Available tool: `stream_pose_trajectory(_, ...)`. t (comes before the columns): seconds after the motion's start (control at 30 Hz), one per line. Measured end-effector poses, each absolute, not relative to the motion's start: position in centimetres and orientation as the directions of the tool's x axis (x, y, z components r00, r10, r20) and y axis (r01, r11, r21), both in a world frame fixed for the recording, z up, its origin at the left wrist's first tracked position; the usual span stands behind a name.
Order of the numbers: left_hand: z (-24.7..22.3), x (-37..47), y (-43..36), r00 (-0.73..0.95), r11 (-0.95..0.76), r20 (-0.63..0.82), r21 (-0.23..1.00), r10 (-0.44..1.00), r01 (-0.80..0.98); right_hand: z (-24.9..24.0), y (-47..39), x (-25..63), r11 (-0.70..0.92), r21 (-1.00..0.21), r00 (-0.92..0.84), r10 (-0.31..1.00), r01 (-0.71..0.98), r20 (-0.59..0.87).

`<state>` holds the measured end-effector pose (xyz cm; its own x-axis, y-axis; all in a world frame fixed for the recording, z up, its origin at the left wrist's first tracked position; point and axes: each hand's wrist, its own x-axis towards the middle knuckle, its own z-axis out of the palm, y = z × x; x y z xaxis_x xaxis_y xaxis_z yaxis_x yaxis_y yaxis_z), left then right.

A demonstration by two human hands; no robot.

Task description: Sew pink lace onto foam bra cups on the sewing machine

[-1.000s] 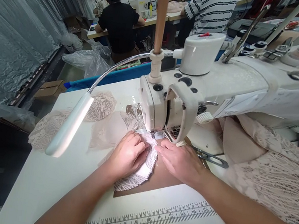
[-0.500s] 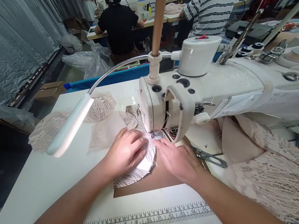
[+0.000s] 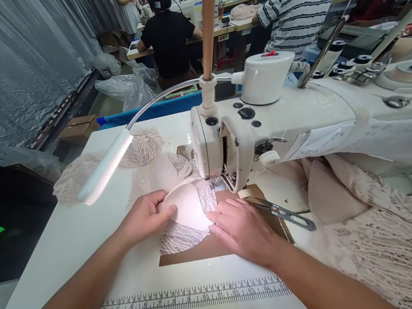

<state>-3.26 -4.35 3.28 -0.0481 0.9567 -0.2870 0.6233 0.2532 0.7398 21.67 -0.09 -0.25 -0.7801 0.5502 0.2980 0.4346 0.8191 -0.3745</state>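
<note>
A pale, smooth cup-shaped pad [image 3: 186,204] lies over white lace fabric [image 3: 181,239] in front of the sewing machine [image 3: 211,145]. My left hand [image 3: 148,218] pinches the pad's left edge, thumb on top and fingers mostly beneath. At the pad's right corner, my right hand [image 3: 239,229] has its fingers closed on the lace edge. The lace runs up under the presser foot and rests on a brown board [image 3: 223,245]. The needle tip is too small to make out.
Metal thread snips [image 3: 290,215] lie right of the needle area. A lit lamp [image 3: 106,168] hangs at left above lace pieces [image 3: 141,147]. More lace [image 3: 378,242] is heaped at right. People [image 3: 170,30] sit behind.
My left hand has moved left and down from beside the presser foot, and the pad now shows between my hands. My right hand has drawn back slightly from the foot. The view has shifted a little.
</note>
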Motion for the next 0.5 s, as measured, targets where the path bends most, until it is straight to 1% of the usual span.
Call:
stream_pose_trajectory(0.03,2.8,-3.1,-4.3,-0.046,0.265,-0.287,0.796,0.957,0.545,-0.2,-0.1,21.7,0.821,-0.372,-0.782,0.548,0.434,0.297)
stream_pose_trajectory(0.1,2.1,-2.8,-3.9,-0.028,0.282,-0.298,0.866,0.954,0.413,-0.2,0.0,21.7,0.827,-0.361,-0.788,0.54,0.431,0.295)
stream_pose_trajectory(0.2,1.5,-2.4,-3.1,0.031,0.304,-0.324,0.912,0.946,0.274,-0.2,0.1,21.7,0.83,-0.344,-0.787,0.54,0.439,0.298)
stream_pose_trajectory(0.3,1.4,-2.3,-2.7,0.08,0.335,-0.368,0.902,0.926,0.27,-0.4,0.2,21.7,0.809,-0.35,-0.756,0.577,0.473,0.311)
stream_pose_trajectory(0.5,1.1,-2.4,-2.7,0.08,0.331,-0.381,0.876,0.921,0.351,-0.8,0.3,21.7,0.788,-0.329,-0.738,0.609,0.52,0.291)
